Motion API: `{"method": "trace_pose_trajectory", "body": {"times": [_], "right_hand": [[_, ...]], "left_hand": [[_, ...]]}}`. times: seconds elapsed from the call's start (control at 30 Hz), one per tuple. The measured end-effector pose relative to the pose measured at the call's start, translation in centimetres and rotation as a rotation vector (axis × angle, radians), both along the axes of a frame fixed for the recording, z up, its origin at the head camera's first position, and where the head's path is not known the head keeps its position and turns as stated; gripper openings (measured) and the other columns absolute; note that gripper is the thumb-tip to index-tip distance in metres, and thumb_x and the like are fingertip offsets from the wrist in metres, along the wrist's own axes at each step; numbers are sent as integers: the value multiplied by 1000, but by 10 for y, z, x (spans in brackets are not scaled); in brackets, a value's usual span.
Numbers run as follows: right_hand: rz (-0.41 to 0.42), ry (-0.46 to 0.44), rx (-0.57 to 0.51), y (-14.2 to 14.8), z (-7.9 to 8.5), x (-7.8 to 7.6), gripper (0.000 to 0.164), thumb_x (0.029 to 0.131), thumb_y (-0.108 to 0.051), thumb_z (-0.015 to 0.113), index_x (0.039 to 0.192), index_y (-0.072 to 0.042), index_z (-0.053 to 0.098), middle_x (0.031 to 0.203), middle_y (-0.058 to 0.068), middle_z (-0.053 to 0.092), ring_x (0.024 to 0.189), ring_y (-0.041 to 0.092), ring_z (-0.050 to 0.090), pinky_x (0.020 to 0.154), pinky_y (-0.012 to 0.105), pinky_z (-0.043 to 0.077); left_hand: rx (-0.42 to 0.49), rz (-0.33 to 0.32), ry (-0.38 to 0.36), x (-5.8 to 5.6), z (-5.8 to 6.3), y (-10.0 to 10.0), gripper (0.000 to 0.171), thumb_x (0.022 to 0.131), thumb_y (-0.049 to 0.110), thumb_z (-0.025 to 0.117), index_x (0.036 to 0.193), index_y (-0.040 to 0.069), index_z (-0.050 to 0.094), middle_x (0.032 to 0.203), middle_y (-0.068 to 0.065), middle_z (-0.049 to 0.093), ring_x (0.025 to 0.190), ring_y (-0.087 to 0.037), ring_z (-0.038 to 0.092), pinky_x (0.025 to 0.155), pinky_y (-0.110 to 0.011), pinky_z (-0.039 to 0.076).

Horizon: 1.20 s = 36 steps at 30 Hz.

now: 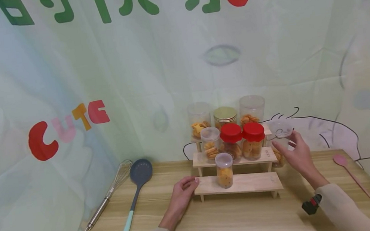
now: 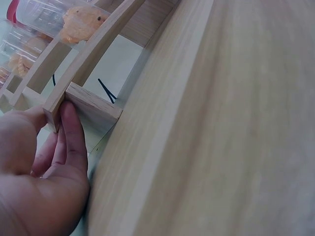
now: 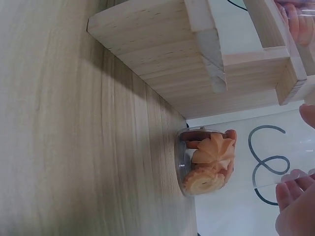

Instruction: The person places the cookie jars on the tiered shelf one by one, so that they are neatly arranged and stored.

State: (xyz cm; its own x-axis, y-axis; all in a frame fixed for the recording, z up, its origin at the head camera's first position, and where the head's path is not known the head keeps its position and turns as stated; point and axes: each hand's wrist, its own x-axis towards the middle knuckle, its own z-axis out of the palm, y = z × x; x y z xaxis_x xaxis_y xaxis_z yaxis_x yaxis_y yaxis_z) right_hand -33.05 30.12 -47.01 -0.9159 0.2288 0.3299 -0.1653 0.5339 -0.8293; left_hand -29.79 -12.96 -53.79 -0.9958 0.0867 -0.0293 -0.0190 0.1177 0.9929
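Note:
My left hand [image 1: 181, 195] pinches the left end of the lowest step of a wooden tiered rack [image 1: 253, 183]. In the left wrist view the thumb lies on top of the board and the fingers [image 2: 74, 132] curl underneath. To the right of the rack, my right hand [image 1: 300, 154] grips the upper part of a tall clear jar [image 1: 279, 157] with its thumb and fingertips. Cookies [image 3: 211, 164] fill the bottom of that jar, whose base is right at the tabletop in the right wrist view. A small clear jar of yellow cookies [image 1: 225, 175] stands on the lowest step.
Two red-lidded jars [image 1: 231, 133] and a clear-lidded jar [image 1: 211, 144] occupy the middle step. Several jars, one gold-lidded [image 1: 225, 115], line the top step. A whisk [image 1: 108, 195] and a skimmer [image 1: 136, 196] lie left; a pink spoon [image 1: 352, 177] lies right. A printed curtain [image 1: 153, 73] hangs behind.

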Motion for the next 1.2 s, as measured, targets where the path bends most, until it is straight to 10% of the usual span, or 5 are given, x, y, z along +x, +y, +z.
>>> {"method": "trace_pose_trajectory", "body": {"times": [0.47,0.7,0.9,1.2], "right_hand": [[-67,-9,-11,7,5,28,94,99,-48,79,167,-5,31,159,26,51,143,48,50,111,60,49],[-85,30,8,8,14,49,91,97,-45,81,165,-5,35,150,21,55,134,35,55,90,9,41],[-100,84,18,6,24,65,84,96,-40,85,160,-7,41,140,9,55,116,4,51,88,6,43],[-97,102,13,-5,38,80,79,96,-38,84,157,-9,44,138,4,53,117,5,50,89,10,42]], "left_hand": [[3,0,-3,-1,0,0,54,104,45,73,138,3,67,128,-13,75,109,-13,68,89,-27,54],[-4,0,-6,0,1,0,53,105,44,72,137,3,68,127,-13,75,108,-13,67,89,-27,54],[-5,4,-6,1,1,0,53,104,45,72,138,4,68,129,-13,75,109,-14,68,89,-27,54],[-5,12,0,0,0,1,53,105,44,72,138,3,67,130,-14,74,110,-14,67,89,-28,54]]}}
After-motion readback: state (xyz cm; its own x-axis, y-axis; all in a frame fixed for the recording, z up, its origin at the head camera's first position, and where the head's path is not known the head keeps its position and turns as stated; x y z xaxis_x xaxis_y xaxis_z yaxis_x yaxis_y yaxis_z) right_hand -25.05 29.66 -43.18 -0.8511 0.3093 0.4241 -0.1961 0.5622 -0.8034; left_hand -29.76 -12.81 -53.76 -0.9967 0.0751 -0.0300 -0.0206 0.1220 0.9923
